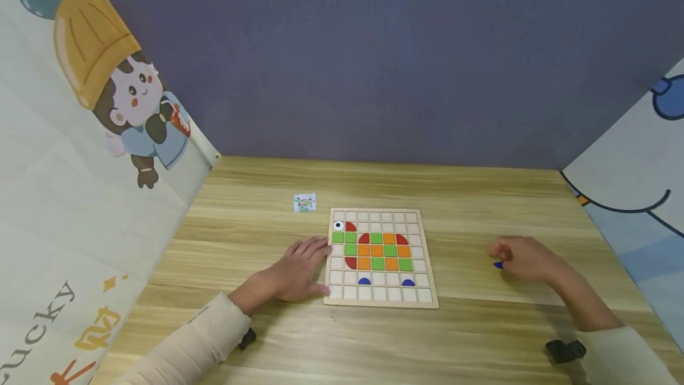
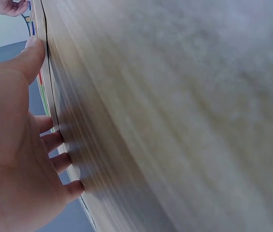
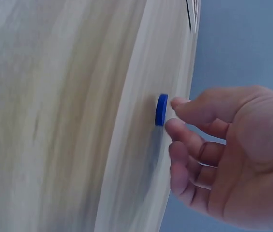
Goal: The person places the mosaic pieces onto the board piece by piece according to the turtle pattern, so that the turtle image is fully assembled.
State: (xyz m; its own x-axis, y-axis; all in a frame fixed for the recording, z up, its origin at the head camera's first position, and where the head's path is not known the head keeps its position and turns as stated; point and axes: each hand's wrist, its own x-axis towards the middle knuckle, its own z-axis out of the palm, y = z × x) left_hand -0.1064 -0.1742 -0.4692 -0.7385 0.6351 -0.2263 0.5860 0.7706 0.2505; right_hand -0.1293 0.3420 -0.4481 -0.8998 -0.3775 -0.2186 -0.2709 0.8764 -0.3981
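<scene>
A square wooden grid board (image 1: 377,300) lies on the table, holding red, green and orange pieces, a round eye piece (image 1: 338,226) and two blue half-round pieces (image 1: 408,283). My left hand (image 1: 299,269) rests at the board's left edge, thumb and fingers spread against the rim. Off to the board's right, my right hand (image 1: 526,259) hovers low by a loose blue piece (image 3: 161,110). In the right wrist view its thumb and forefinger are slightly apart, right beside that piece, which appears to lie on the table; contact is hard to judge.
A small printed picture card (image 1: 304,202) lies behind the board to the left. Wood-grain table (image 1: 256,195) surrounds the board. A dark panel (image 1: 374,64) stands at the back, with cartoon-printed walls (image 1: 64,207) at both sides.
</scene>
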